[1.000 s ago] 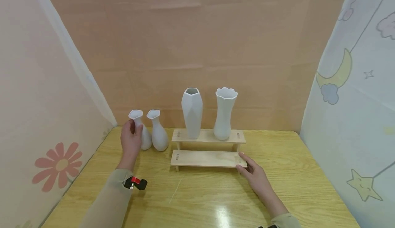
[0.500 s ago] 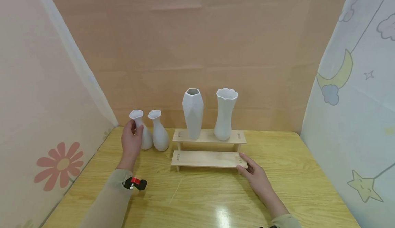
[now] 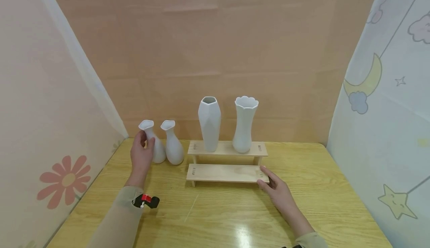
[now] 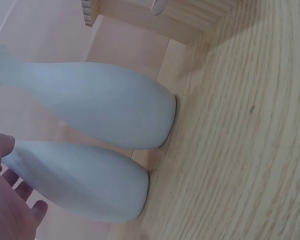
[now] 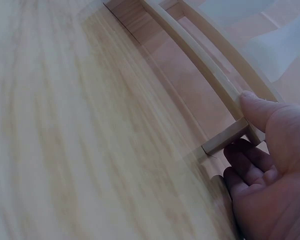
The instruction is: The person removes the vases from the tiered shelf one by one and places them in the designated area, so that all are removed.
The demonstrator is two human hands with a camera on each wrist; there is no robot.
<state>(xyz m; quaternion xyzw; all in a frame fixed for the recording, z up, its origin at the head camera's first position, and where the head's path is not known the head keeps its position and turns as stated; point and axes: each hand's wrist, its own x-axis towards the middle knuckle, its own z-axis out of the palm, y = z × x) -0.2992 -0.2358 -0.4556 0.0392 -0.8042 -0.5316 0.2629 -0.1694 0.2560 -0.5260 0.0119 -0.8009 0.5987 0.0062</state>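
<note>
At the left, my left hand (image 3: 142, 154) holds a white bud vase (image 3: 158, 151) by its narrow neck, thumb on one side and fingers on the other. The vase stands on the table, and in the left wrist view its base meets the wood. A matching bud vase (image 3: 174, 149) stands just to its right. My right hand (image 3: 278, 192) grips the right end of the lower step of a two-tier wooden stand (image 3: 221, 172). In the right wrist view the thumb lies on the step's edge, with the fingers (image 5: 245, 167) bent beneath it.
On the upper tier stand a faceted white vase (image 3: 210, 125) and a fluted white vase (image 3: 244, 126) with a scalloped rim. A peach backdrop (image 3: 215, 54) rises behind the wooden table (image 3: 215, 218). Printed cloths hang along both sides.
My left hand and the neck of the vase it holds have shifted very slightly left. The right hand and the stand keep their places.
</note>
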